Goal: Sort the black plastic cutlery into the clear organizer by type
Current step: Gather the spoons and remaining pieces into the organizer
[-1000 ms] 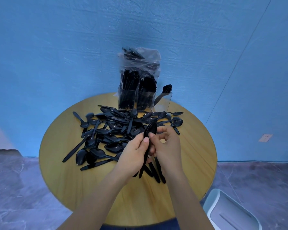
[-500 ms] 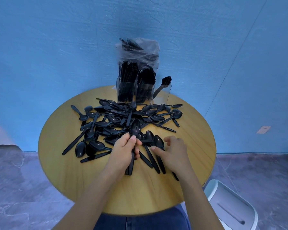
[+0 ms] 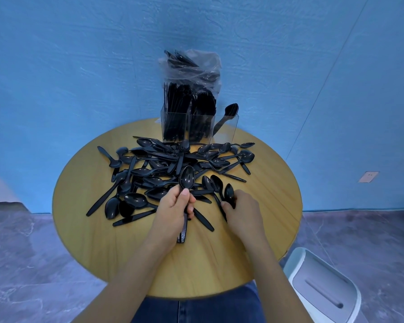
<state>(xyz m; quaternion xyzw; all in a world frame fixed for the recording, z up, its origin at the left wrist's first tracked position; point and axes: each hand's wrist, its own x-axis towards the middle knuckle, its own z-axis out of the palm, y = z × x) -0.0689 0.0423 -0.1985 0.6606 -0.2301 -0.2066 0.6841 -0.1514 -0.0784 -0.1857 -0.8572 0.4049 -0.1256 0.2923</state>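
gripping a stack of black spoons [image 3: 186, 180] by the handles, my left hand [image 3: 173, 212] has its fingers wrapped round them and the thumb pressed just under the top bowl, which stands up above the fist. the handle ends stick out below the hand, over the table [image 3: 103, 241]. my right hand [image 3: 244, 212] is curled too, its grip pinching a single spoon [image 3: 229, 193] near the neck, bowl pointing away from me. two more spoons [image 3: 211, 183] lie just beside that one, touching the near edge of the loose pile [image 3: 173, 159], which spreads across the middle of the round wooden table, mostly spoons as far as i can tell. behind the pile, at the far edge, stands the clear organizer [image 3: 231, 129]: its left and middle compartments are packed with upright black cutlery, the right one holds a leaning spoon or two. a crumpled clear bag [image 3: 196, 66] with more black pieces sits on top. a white bin [image 3: 322, 287] stands on the floor at lower right, against the blue wall [image 3: 79, 66].
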